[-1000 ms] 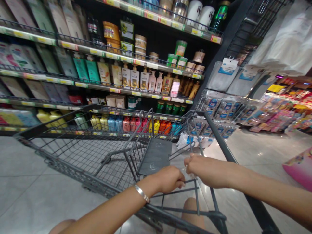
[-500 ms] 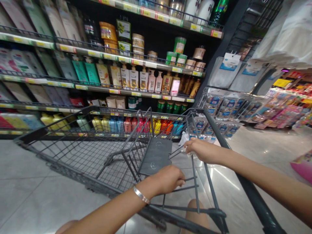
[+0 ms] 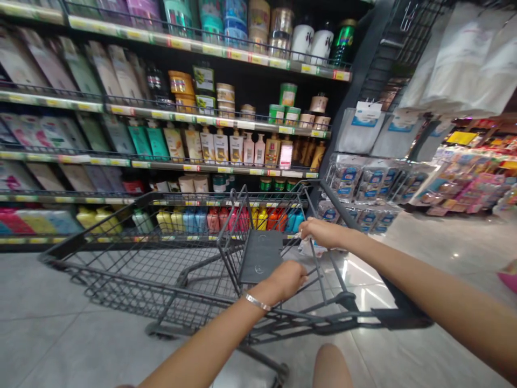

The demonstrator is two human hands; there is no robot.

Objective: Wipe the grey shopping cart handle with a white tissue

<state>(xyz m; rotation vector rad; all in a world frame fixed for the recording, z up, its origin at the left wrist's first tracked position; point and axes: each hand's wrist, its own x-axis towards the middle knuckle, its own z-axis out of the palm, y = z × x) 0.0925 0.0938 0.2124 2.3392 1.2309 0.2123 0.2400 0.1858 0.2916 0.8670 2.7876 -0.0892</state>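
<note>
A dark wire shopping cart [image 3: 161, 258] is seen at centre frame in a shop aisle, its basket bare. The left hand [image 3: 287, 278] is curled shut around the wires of the cart's folding seat frame [image 3: 258, 253]; a bangle [image 3: 258, 303] is worn on that wrist. The right hand [image 3: 323, 233] is closed at the cart's right rim, where something pale is pinched but cannot be made out. Shelves of bottles [image 3: 226, 148] fill the upper left; their labels are too blurred to be read. Open tiled floor [image 3: 60, 334] lies at lower left and right.
</note>
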